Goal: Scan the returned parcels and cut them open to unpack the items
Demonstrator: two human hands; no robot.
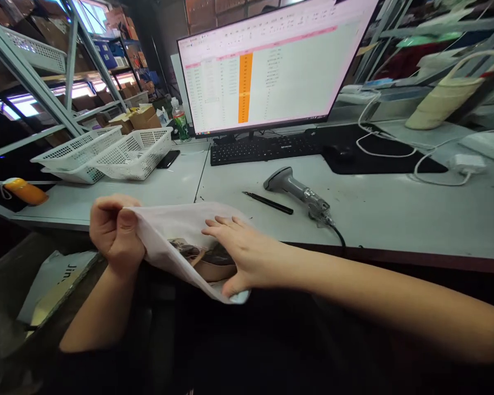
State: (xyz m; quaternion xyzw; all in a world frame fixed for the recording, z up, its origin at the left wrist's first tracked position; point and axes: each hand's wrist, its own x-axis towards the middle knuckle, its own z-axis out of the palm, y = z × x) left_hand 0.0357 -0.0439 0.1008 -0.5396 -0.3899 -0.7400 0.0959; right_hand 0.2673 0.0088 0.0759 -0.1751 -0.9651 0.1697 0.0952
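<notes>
A white, slightly see-through plastic bag (177, 233) with a brown item (208, 263) showing through it is held at the front edge of the grey desk (395, 203). My left hand (115, 230) is closed on the bag's left corner, thumb and fingers pinching it. My right hand (241, 255) lies on top of the bag with its fingers stretched out flat and its thumb curled under the bag's lower edge.
A grey barcode scanner (298, 192) and a black pen (267, 202) lie on the desk beyond the bag. Behind are a black keyboard (263, 148), a monitor (271, 66) with a spreadsheet, white baskets (134, 153), a phone (168, 159) and a bottle (181, 119). Metal shelving (28, 82) stands left.
</notes>
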